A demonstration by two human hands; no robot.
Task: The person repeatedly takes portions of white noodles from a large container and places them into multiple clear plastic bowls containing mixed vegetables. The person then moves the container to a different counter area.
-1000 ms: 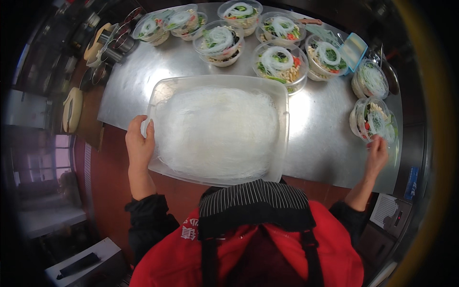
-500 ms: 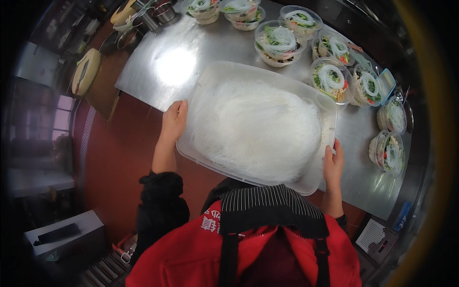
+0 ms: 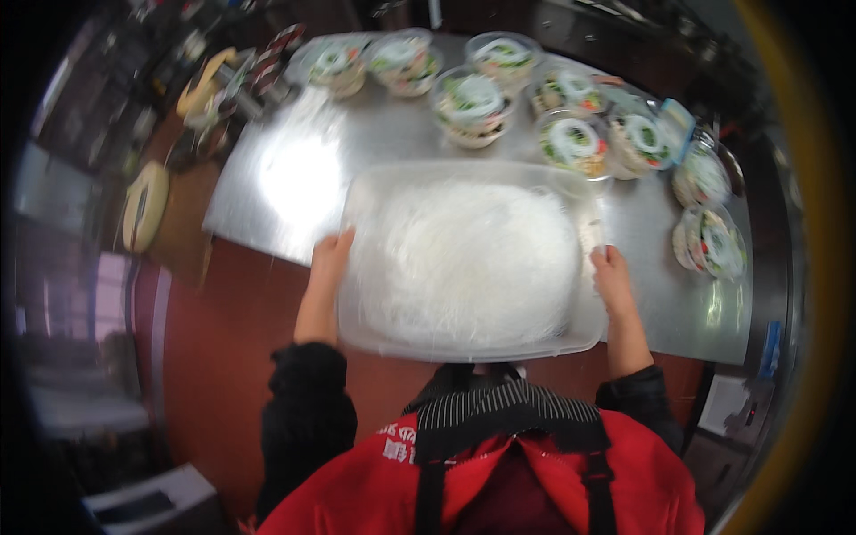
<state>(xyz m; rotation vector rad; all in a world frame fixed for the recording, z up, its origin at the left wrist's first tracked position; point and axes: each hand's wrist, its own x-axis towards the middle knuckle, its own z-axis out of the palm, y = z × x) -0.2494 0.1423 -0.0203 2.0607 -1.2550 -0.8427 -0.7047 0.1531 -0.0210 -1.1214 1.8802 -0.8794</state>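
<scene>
A large clear plastic tub (image 3: 357, 325) is held level in front of me, partly over the near edge of the steel table. Thin white noodles (image 3: 477, 263) fill it in a loose heap. My left hand (image 3: 331, 251) grips the tub's left side, thumb at the rim. On the opposite side my right hand (image 3: 611, 272) is closed on the tub's right rim. The fingers under the tub are hidden. Just beyond its far right corner stands a round clear bowl (image 3: 573, 144) with greens, noodles and bits of red.
Several similar filled bowls (image 3: 473, 105) line the far and right parts of the steel table (image 3: 259, 209). A cream-coloured scale (image 3: 145, 207) sits at the left on a brown surface. Metal containers (image 3: 245, 94) stand at the back left. Red floor (image 3: 214, 339) shows below.
The view has turned, so the tub now appears squarer to me and slightly lower. Both hands keep their hold on its sides. The bowls look unmoved on the table.
</scene>
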